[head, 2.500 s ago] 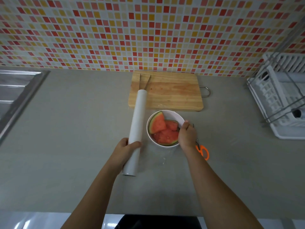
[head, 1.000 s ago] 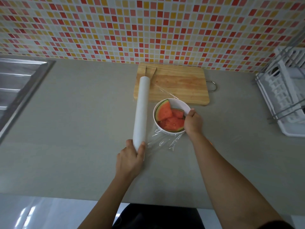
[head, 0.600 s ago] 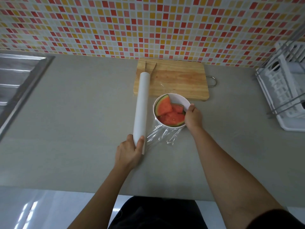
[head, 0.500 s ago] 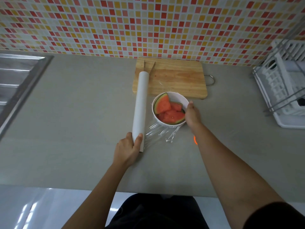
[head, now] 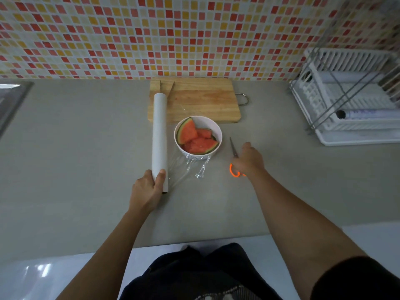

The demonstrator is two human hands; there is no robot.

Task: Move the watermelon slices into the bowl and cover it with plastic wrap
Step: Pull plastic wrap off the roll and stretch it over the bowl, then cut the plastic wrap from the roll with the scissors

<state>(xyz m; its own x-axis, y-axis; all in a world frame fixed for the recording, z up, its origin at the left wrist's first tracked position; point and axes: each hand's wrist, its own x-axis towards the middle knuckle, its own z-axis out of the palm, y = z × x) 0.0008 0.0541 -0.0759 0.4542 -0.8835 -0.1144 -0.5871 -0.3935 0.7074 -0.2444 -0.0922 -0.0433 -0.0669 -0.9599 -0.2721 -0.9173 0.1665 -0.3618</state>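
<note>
One flimsy-looking, clingy sheet (head: pixel 194 167) trails the plastic wrap roll (head: pixel 159 135), gripped near-end by the left hand (head: pixel 147 189). Right hand (head: pixel 249 161) at scissors (head: pixel 233 149), grip unclear.

We get one view: head camera, worn high, looking forward and down across counter (head: pixel 75 159). Faces tiled wall (head: pixel 129 29), filling top of frame. Bowl (head: pixel 218 131) sits near centre, close below us. We catch sink (head: pixel 10 98) at left edge, dish rack (head: pixel 346 100) at right, person's dark clothing (head: pixel 194 271) at bottom. Wide lens bows edges.
</note>
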